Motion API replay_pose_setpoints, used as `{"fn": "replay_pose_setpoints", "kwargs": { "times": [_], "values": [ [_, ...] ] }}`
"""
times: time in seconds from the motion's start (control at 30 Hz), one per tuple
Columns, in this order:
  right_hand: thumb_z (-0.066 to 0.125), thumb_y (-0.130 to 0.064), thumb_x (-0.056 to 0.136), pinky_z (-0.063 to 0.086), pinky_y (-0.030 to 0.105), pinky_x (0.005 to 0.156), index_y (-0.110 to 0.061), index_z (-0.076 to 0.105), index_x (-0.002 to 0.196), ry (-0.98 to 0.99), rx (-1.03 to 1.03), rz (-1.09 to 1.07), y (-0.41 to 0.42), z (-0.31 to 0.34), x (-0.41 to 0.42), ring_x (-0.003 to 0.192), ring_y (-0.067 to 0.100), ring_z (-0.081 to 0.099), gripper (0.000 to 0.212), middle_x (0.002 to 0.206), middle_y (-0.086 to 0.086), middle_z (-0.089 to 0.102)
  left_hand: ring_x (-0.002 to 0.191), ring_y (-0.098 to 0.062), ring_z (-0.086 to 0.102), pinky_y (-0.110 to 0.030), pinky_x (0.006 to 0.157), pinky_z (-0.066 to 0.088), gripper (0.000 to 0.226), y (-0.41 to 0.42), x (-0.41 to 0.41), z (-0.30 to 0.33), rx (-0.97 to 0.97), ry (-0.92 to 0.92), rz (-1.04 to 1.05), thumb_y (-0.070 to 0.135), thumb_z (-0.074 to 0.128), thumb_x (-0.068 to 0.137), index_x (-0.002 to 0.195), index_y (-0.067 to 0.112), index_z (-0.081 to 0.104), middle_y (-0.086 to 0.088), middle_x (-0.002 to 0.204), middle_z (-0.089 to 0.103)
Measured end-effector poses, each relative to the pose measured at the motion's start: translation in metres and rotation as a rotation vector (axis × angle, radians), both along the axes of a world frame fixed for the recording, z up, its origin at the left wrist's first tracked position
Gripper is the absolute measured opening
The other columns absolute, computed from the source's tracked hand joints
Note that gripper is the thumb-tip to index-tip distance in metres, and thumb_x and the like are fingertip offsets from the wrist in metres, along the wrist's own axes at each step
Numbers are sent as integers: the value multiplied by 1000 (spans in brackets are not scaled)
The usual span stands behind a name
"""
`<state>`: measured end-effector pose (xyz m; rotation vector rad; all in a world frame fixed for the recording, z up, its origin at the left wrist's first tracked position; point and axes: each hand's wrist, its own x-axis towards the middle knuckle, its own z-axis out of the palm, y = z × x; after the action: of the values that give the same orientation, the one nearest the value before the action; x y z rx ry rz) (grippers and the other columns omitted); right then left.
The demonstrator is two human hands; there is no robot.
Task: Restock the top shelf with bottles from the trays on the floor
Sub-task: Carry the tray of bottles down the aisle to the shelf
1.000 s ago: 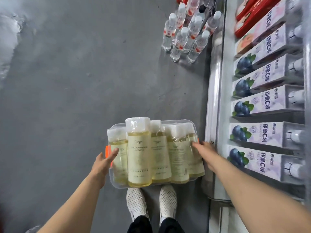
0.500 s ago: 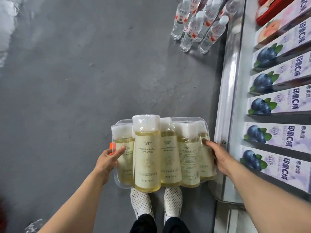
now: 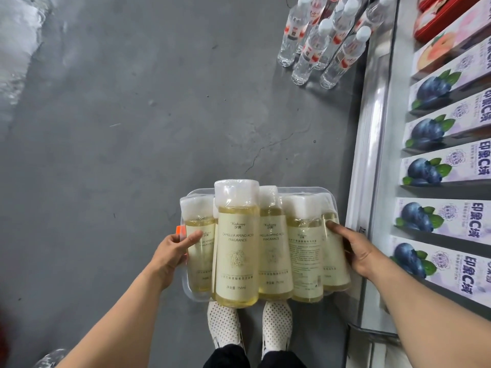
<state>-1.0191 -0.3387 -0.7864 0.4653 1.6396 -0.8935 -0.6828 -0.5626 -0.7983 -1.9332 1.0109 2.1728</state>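
**Fingers on both ends of a loaded tray, head view**

Fingers (image 3: pixel 195 239) of my left hand (image 3: pixel 170 257) curl over the 9 o'clock edge of the clear plastic tray (image 3: pixel 198 296), the thumb lying against the outermost bottle; I read this hand as clamped on the tray. My right hand (image 3: pixel 357 252) grips the opposite end at 3 o'clock, its thumb pressed on the wrapped bottle there and the remaining fingers hidden underneath. I see the tray held off the floor, directly above my two white perforated shoes (image 3: pixel 249 330) at 6 o'clock.

Contents: shampoo bottles (image 3: pixel 236 243) of pale yellow liquid, standing upright and packed side by side, each with a cream label and a white cap under shrink film. The frontmost label reads "CAMELLIA AMINO ACID FRAGRANCE" and "750ml". An orange tag (image 3: pixel 178 230) shows at the tray's left edge, just above my left fingers.

Surroundings: a grey concrete floor (image 3: pixel 132 128) with a hairline crack running toward 1 o'clock. At 1 o'clock a cluster of clear water bottles (image 3: pixel 326 41) with white caps stands on the floor beside the shelf. Along 3 o'clock runs the metal shelf (image 3: pixel 372 155), carrying a row of lilac cartons (image 3: pixel 441 168) printed with blueberries, with peach-printed cartons and red boxes farther up at 2 o'clock.
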Motion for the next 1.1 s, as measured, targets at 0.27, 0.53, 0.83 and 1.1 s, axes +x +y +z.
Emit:
{"fn": "replay_pose_setpoints", "kwargs": {
  "times": [0.27,0.53,0.83,1.1],
  "values": [
    [95,-46,47,53,40,69,-2,70,115,4,15,53,3,12,2,89,32,72,85,104,18,76,46,-5,61,-20,53,51,20,4,-1,6,-8,-34,50,25,76,85,86,7,67,5,61,70],
    [88,-35,64,53,37,70,0,67,118,10,55,85,22,53,29,93,30,72,68,103,16,76,55,-10,63,-29,68,47,28,34,36,38,13,-65,52,29,79,79,88,5,69,3,67,72],
    [86,-32,71,50,30,63,-1,71,109,15,137,184,26,148,71,84,24,69,51,89,11,78,54,-13,26,-29,59,29,44,80,103,136,128,-109,175,46,84,58,71,15,56,8,49,39],
    [82,-31,76,49,30,66,-4,71,106,44,89,345,6,266,113,87,22,67,41,96,10,76,82,-24,56,-41,90,50,92,118,180,245,131,-62,362,58,97,39,106,1,72,-8,89,72]
  ]
}}
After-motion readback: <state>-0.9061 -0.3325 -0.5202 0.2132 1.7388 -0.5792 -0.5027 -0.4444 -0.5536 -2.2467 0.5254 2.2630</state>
